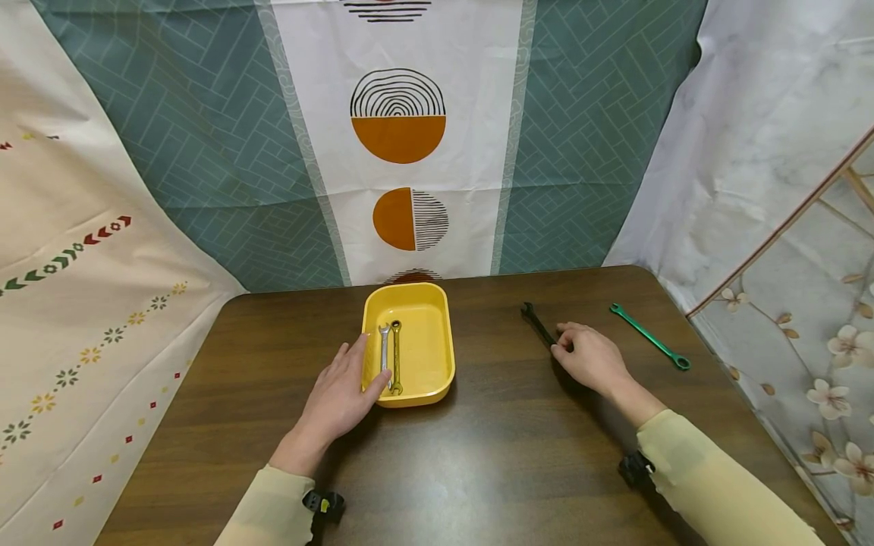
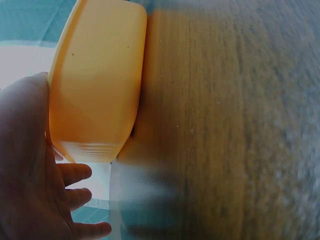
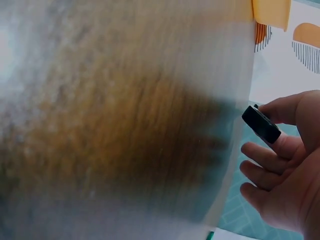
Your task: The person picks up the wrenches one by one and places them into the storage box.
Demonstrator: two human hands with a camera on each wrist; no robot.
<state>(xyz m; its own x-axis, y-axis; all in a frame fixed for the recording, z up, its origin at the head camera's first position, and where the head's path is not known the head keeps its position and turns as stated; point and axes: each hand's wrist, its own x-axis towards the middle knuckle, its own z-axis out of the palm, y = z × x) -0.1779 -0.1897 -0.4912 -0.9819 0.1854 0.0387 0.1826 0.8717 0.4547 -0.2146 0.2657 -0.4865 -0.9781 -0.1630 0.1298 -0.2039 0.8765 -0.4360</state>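
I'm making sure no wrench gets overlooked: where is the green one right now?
In the head view, the green wrench lies near the right edge of the table, to the right of the right hand.

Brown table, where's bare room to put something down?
Free: between the yellow tray and black wrench, and nearer, between the sleeves. Crowded: right side, where the right hand holds that wrench near the green wrench; the tray's left edge, under the left hand.

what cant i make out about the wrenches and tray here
Black wrench, head view: near end hidden by the right hand.
Silver wrench, head view: lower end partly hidden by the left hand.
Yellow tray, left wrist view: inside hidden by its own wall.
Any wrench markings, head view: too small to read.
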